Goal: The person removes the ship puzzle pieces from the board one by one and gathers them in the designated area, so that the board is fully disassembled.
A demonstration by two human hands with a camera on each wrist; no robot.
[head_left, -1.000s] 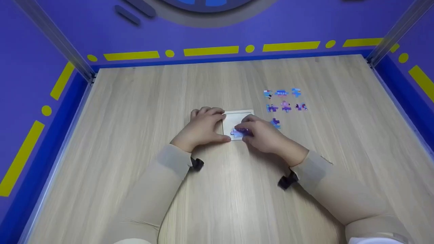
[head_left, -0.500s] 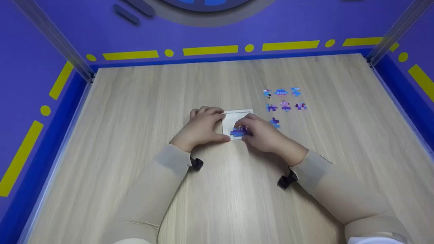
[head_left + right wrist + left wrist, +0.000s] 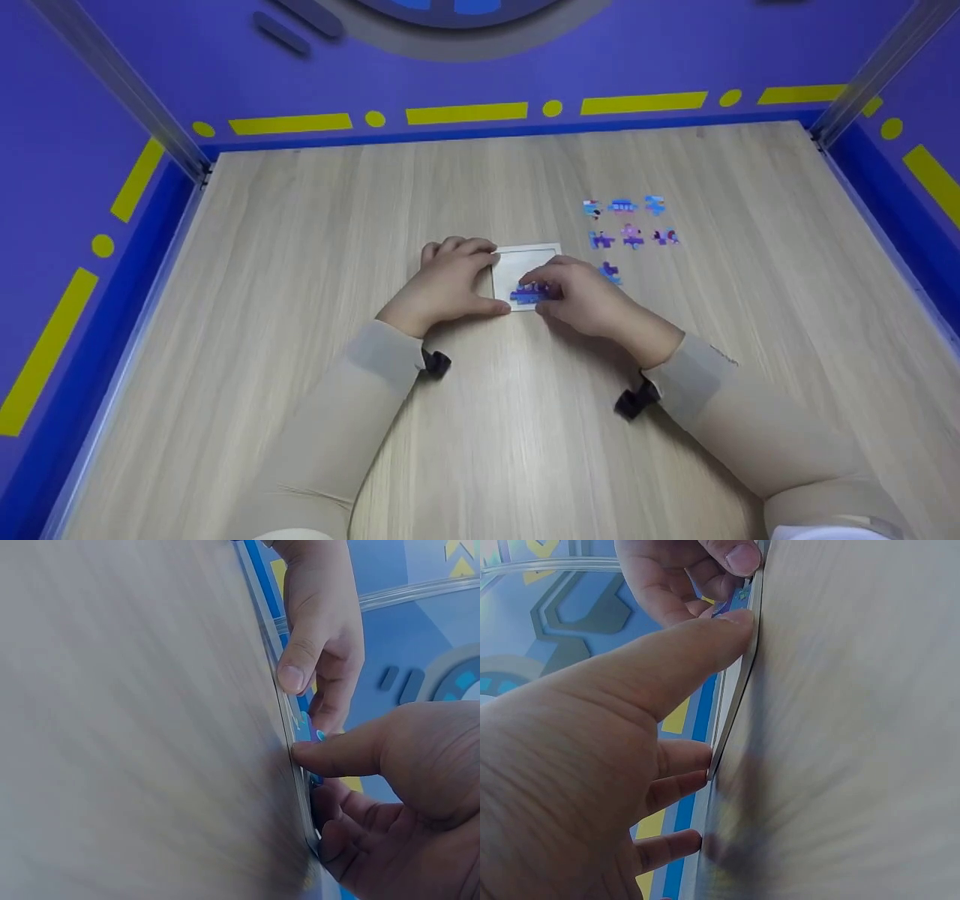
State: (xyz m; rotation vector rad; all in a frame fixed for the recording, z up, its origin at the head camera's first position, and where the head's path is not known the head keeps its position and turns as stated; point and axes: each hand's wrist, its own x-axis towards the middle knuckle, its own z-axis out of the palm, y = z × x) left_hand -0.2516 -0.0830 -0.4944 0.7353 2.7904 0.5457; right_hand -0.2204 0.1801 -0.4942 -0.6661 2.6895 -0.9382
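A small white puzzle tray (image 3: 514, 262) with a raised rim lies mid-table. My left hand (image 3: 450, 281) holds its left side, thumb at the near corner and fingers at the far one; the left wrist view shows the thumb (image 3: 720, 634) over the rim. Blue and purple jigsaw pieces (image 3: 523, 295) sit along the tray's near edge. My right hand (image 3: 589, 296) bends over their right part, fingertips on a piece and thumb at the near rim. In the right wrist view that thumb (image 3: 337, 754) meets the tray edge. The right hand hides the tray's right side.
Right of the tray, several loose jigsaw pieces (image 3: 632, 237) lie in rows on the wooden table (image 3: 337, 225). One piece (image 3: 610, 272) is close behind the right hand. Blue-purple panels (image 3: 480, 75) with yellow marks enclose the table's back and sides.
The pieces in the tray look darker purple and blue now, where a pale glare lay on them a second ago. My right fingers have shifted slightly; my left hand is unmoved.
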